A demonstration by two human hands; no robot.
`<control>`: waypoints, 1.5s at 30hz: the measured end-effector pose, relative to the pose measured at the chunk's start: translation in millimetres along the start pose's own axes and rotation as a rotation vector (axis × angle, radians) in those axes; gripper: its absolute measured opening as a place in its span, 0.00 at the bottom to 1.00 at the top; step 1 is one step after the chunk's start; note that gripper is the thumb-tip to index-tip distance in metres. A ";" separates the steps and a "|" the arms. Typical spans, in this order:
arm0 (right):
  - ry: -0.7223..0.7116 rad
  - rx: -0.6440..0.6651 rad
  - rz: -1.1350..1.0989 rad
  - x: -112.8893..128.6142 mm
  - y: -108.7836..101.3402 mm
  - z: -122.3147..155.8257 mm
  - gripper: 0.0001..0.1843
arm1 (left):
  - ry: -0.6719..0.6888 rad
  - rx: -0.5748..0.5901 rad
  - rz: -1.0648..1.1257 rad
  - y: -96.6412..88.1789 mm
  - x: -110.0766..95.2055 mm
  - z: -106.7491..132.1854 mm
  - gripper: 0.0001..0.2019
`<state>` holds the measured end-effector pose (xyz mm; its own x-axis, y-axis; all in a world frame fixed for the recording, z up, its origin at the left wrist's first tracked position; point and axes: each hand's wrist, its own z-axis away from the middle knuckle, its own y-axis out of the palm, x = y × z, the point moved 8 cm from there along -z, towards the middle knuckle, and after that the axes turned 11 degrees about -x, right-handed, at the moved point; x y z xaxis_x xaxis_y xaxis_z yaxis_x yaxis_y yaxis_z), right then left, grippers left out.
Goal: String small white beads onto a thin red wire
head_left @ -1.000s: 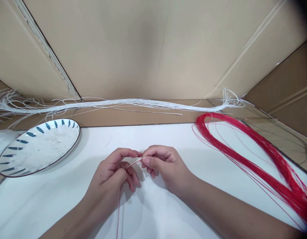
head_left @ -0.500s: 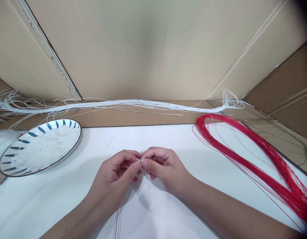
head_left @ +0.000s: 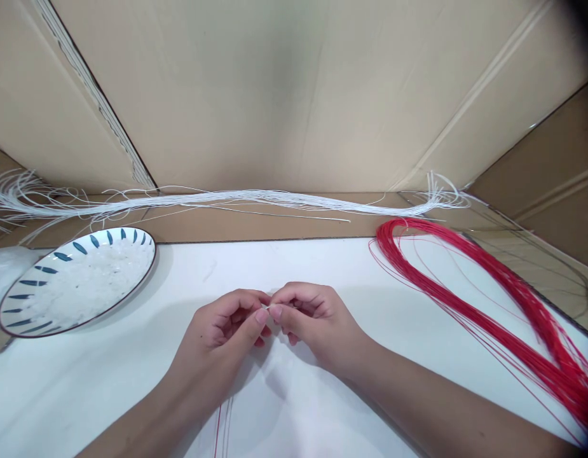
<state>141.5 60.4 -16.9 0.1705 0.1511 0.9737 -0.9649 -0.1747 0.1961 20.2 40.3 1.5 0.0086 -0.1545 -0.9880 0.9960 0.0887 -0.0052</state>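
My left hand (head_left: 222, 334) and my right hand (head_left: 310, 321) meet fingertip to fingertip low over the white table top (head_left: 322, 267). Both pinch a thin red string (head_left: 217, 432) whose strands run down from under my left hand toward the near edge. A tiny pale piece, too small to name, shows between the fingertips at the pinch.
A blue-patterned plate (head_left: 17, 315) with small white pieces stands at the left. A long bundle of white strings (head_left: 274, 198) lies along the back by the cardboard wall (head_left: 274, 95). A thick looped bundle of red strings (head_left: 489, 299) lies at the right.
The red string that arched between my fingertips a second ago is now drawn into the pinch. My left thumb has closed up against the right fingers, and the hanging strands shifted slightly left.
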 end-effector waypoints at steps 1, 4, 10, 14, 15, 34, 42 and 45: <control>0.003 0.003 -0.004 -0.2 0.3 -0.1 0.10 | 0.008 -0.004 -0.012 -0.3 -0.5 -0.1 0.09; 0.010 0.008 -0.006 -0.3 0.7 0.2 0.10 | 0.016 -0.026 -0.047 -2.9 -0.5 -0.7 0.10; -0.016 0.023 -0.006 2.8 1.2 0.7 0.08 | -0.003 -0.028 -0.072 -4.9 1.7 -1.0 0.12; -0.023 0.045 -0.019 3.7 3.7 0.1 0.08 | -0.023 -0.033 -0.063 -5.3 3.1 -1.1 0.11; -0.018 0.039 -0.012 3.2 3.5 0.3 0.08 | -0.020 -0.030 -0.066 -5.1 3.0 -1.1 0.12; -0.257 -0.092 0.806 22.7 -46.6 -29.7 0.08 | -0.016 -0.068 -0.155 -10.6 6.9 -1.4 0.13; -0.299 -0.038 0.919 22.9 -42.4 -27.8 0.02 | -0.019 -0.076 -0.126 -9.7 6.3 -0.8 0.10; -0.307 -0.034 0.920 23.7 -40.8 -28.1 0.04 | -0.022 -0.083 -0.113 -9.7 6.2 -0.3 0.09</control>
<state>179.3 98.4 -5.1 -0.6139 -0.2918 0.7335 -0.7513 -0.0690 -0.6563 10.5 38.8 -4.7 -0.1009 -0.1892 -0.9767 0.9800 0.1504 -0.1304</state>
